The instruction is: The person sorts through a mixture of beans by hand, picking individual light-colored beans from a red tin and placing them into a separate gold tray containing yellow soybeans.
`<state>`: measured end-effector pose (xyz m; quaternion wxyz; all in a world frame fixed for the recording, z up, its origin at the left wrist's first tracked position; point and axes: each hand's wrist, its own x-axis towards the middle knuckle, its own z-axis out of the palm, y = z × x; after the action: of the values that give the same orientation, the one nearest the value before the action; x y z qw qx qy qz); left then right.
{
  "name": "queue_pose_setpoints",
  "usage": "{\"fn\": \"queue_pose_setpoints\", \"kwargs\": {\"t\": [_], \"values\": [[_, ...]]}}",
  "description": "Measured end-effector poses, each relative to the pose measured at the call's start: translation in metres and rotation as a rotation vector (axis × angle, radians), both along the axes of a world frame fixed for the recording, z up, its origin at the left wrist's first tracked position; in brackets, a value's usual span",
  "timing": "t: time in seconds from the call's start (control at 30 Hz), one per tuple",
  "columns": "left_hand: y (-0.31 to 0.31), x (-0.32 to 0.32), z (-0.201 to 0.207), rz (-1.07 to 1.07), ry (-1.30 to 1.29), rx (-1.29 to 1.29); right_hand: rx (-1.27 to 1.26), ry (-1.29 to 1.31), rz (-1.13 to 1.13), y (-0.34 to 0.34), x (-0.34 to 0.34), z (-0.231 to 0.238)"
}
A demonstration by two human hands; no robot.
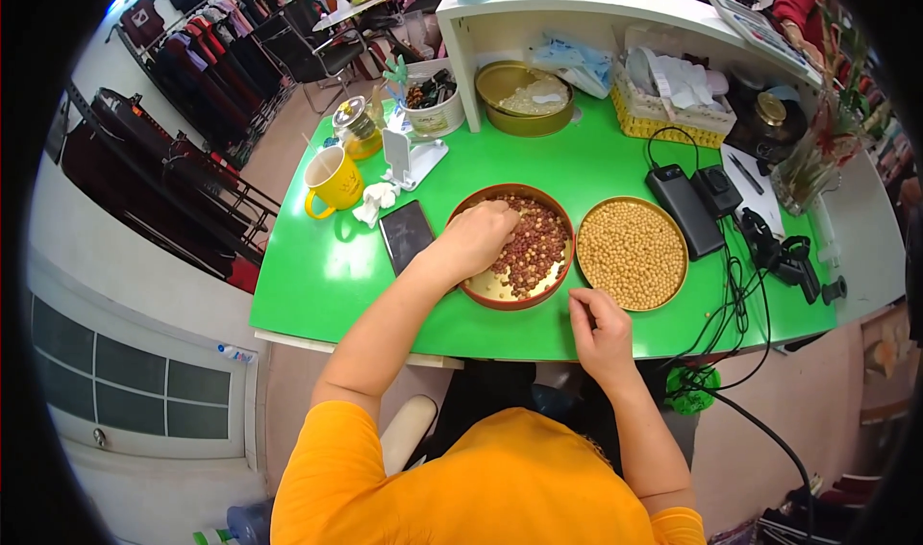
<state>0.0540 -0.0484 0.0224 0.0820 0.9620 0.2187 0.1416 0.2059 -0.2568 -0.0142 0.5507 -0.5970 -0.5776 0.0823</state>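
Note:
My left hand (486,235) reaches into a round red-rimmed tin (510,304), its fingers bent down and pressed together at the beans. Dark red beans (534,247) lie there with some pale yellow ones among them; the gold bottom shows along the near side. What the fingertips pinch, if anything, is hidden. Beside it on the right, a round gold lid or shallow tin (685,268) is filled with pale yellow soybeans (630,250). My right hand (601,332) hovers at the table's near edge between the two tins, fingers curled in and closed; its inside is out of sight.
Left of the tins are a black phone (406,235), crumpled tissue (376,202), a yellow mug (334,180) and a white phone stand (411,161). On the right lie a black power bank (686,213), tangled cables (735,300) and a glass vase (808,175). Another tin (527,120) stands behind.

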Motion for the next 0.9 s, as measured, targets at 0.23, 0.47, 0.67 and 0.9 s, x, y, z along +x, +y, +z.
{"fn": "queue_pose_setpoints", "kwargs": {"t": [0.23,0.47,0.67,0.9], "values": [[0.001,0.043,0.025,-0.039,-0.14,-0.055,0.08,-0.054,-0.045,0.004,0.042,0.003],[-0.005,0.003,0.032,0.117,-0.116,-0.154,0.059,0.01,0.074,-0.002,0.027,0.008],[-0.011,-0.018,0.031,0.299,-0.346,-0.773,0.077,0.041,0.107,0.003,0.01,-0.003],[-0.029,-0.02,-0.005,-0.062,-0.881,-1.816,0.048,-0.009,0.023,-0.011,-0.004,-0.009]]}}
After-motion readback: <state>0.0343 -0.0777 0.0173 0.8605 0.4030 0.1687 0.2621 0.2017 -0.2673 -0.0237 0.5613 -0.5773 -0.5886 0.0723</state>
